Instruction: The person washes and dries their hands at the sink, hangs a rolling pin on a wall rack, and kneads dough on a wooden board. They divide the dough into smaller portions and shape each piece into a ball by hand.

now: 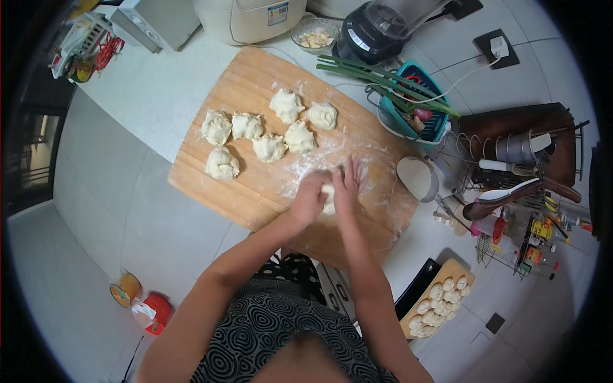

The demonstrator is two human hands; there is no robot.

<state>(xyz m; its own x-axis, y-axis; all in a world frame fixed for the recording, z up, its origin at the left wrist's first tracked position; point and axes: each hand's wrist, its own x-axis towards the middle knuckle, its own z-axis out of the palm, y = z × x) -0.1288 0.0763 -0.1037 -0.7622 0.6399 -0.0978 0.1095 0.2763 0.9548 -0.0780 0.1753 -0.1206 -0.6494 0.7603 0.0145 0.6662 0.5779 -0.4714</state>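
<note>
A pale lump of dough (328, 199) lies between my hands on a floured wooden board (268, 206). My left hand (311, 195) is curled around its left side, with the fingers folded onto it. Against the right side rests my right hand (346, 186), its fingers stretched out, apart and somewhat blurred. Several other rough lumps of dough (269, 147) sit farther up and left on the board, touched by neither hand. Loose white flour (299, 172) is spread around and beyond my hands. The underside of the held dough is hidden.
A round flour-dusted container (417, 178) stands at the board's right edge. Behind are a glass bowl (315, 36), a blender (373, 36) and a teal basket (431, 129) with green onions. A smaller board (462, 268) at the lower right bears several dough pieces.
</note>
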